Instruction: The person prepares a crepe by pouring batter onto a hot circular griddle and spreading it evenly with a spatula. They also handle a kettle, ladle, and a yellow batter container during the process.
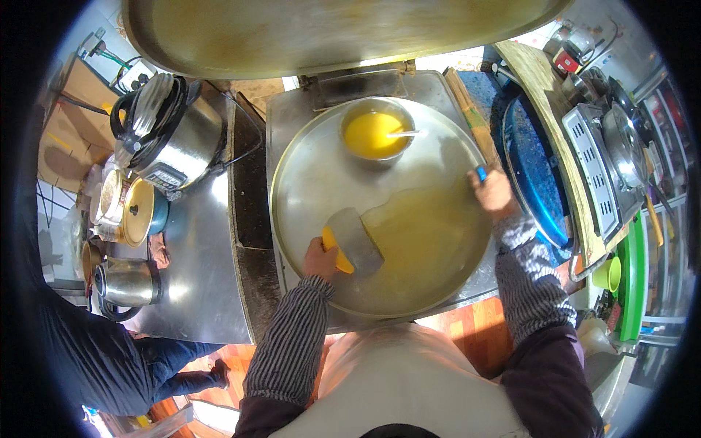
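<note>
My left hand [321, 259] grips the yellow handle of a wide metal scraper [356, 241], whose blade lies over the large round metal pan [323, 164]. A thin layer of yellowish liquid [427, 235] covers the pan's right and lower part, beside the blade. At the pan's right rim, my right hand [493, 191] is closed around a small blue object [481, 173]; what it belongs to is hidden. A metal bowl [378, 161] of yellow liquid stands near the pan's far edge, with a pale utensil handle [405, 133] leaning in it.
A large raised lid [350, 33] hangs beyond the pan. On the left steel counter [205, 279] stand an electric pressure cooker [186, 142], tubs and a metal kettle [128, 282]. A person [98, 356] stands at the lower left. At right are a wooden board [539, 104] and a blue round lid [531, 164].
</note>
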Tool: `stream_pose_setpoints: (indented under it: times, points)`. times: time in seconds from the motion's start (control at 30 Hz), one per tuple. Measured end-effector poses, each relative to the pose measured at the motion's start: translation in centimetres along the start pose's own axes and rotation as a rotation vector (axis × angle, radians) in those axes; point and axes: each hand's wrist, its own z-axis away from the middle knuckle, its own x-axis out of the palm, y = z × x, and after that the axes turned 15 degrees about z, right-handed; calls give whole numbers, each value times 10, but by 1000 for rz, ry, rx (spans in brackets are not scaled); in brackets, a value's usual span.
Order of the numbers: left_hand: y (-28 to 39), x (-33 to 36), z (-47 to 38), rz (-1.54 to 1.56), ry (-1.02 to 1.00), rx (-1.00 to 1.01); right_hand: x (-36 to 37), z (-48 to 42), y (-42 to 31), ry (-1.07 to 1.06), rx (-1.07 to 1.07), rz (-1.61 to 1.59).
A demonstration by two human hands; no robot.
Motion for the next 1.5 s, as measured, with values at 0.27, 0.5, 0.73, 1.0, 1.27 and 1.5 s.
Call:
stream_pose_setpoints:
  times: [0.27, 0.5, 0.73, 1.0, 1.27, 1.5]
  points:
    - [-13, 55, -33, 62, 7, 59, 18, 63, -112, 137, -429, -197]
    - [-14, 69, -34, 386, -133, 79, -31, 67, -150, -89, -193, -541]
    - [37, 24, -3, 739, -386, -129, -98, 52, -112, -391, -116, -784]
    - [119, -9, -1, 684, -435, -3, -164, 41, -71, -444, -842, -528]
    - [162, 4, -22, 711, -505, 31, -114, -48, -101, -274, -778, -610]
    - [115, 6, -24, 565, -469, 50, -100, -66, -97, -314, -544, -736]
